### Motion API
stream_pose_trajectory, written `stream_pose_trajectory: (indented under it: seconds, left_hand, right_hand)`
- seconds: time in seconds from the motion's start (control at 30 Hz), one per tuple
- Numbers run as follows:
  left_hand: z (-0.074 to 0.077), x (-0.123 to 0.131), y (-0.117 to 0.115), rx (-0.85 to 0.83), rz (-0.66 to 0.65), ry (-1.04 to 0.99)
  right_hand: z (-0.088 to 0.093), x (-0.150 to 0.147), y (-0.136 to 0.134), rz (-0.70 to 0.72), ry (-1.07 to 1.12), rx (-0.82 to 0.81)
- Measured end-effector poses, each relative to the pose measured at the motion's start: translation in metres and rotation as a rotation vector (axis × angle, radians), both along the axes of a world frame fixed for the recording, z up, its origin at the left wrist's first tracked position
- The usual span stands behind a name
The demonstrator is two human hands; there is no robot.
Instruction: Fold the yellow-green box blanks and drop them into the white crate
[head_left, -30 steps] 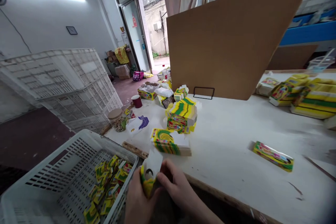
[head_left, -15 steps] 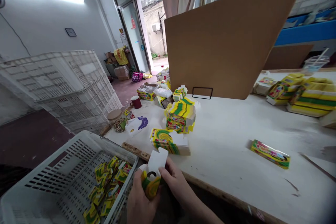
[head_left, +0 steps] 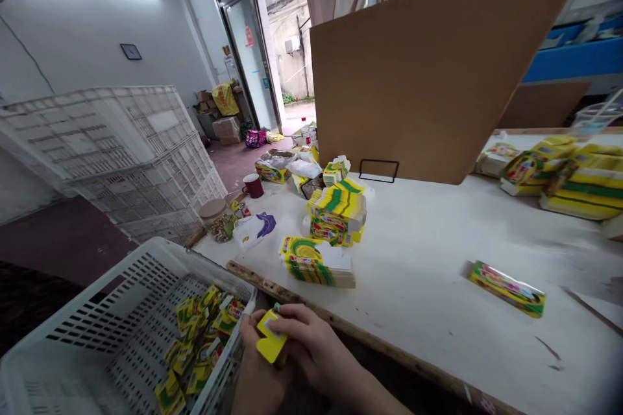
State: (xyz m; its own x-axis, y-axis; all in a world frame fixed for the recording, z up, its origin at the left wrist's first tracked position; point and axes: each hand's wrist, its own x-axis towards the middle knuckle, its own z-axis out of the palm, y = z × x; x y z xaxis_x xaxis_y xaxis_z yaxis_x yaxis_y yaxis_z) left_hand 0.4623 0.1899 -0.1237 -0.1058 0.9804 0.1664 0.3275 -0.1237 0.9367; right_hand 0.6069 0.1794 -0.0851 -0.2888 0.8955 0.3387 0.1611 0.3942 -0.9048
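Both hands hold a small yellow carton (head_left: 271,332) low at the table's front edge. A yellow flap sticks out from its lower side. My left hand (head_left: 256,363) is wrapped round the carton from the left, its lower fingers partly hidden. The fingers of my right hand (head_left: 314,345) press on it from the right. Just beyond the hands lies a stack of flat yellow-green cartons (head_left: 311,262) with white flaps showing. Left of the hands, a pale plastic basket (head_left: 146,259) holds several small yellow cartons (head_left: 195,331).
More bundled cartons (head_left: 338,207) stand further back, near a dark red mug (head_left: 252,186) and a lidded jar (head_left: 217,220). A large cardboard sheet (head_left: 403,91) stands upright behind. One long carton (head_left: 507,288) lies at right. White crates (head_left: 126,149) are stacked at left.
The carton has been turned in my hands. Its white flap no longer shows, and a yellow flap now faces me. My right hand has shifted down and closed over it.
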Motion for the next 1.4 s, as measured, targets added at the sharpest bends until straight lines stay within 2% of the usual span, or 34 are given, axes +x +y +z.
stream_pose_trajectory:
  seconds: [0.1,0.2,0.3,0.37,0.57,0.7,0.87,1.07,1.23,1.4]
  left_hand:
    - [-0.001,-0.003,-0.002,-0.007,-0.014,0.039]
    - [-0.003,-0.014,-0.001,-0.048,-0.038,0.102]
    - [-0.004,-0.024,0.001,-0.061,-0.141,0.115]
    - [-0.001,-0.027,0.002,-0.060,-0.219,0.163]
    - [0.020,-0.020,-0.007,-0.157,-0.381,0.317]
    - [0.029,-0.014,-0.009,-0.169,-0.377,0.422]
    - [0.031,-0.014,-0.003,-0.171,-0.378,0.412]
    - [0.021,-0.015,-0.002,-0.139,-0.347,0.407]
    - [0.017,-0.013,-0.001,-0.110,-0.299,0.338]
    - [0.019,-0.021,0.007,-0.040,-0.202,0.273]
  right_hand:
    - [-0.002,-0.001,0.001,-0.090,0.035,-0.023]
    - [-0.002,0.001,0.001,-0.094,-0.054,-0.024]
    - [0.000,0.004,0.001,-0.015,-0.156,-0.062]
    - [0.003,0.010,0.004,0.064,-0.149,-0.080]
    - [0.013,0.039,0.013,0.296,-0.158,-0.098]
    - [0.009,0.036,0.009,0.259,-0.208,-0.131]
    - [0.006,0.028,0.008,0.198,-0.130,-0.109]
    - [0.010,0.044,0.018,0.365,-0.085,-0.138]
    - [0.008,0.035,0.015,0.205,-0.116,-0.092]
    - [0.007,0.034,0.015,0.008,0.008,-0.031]
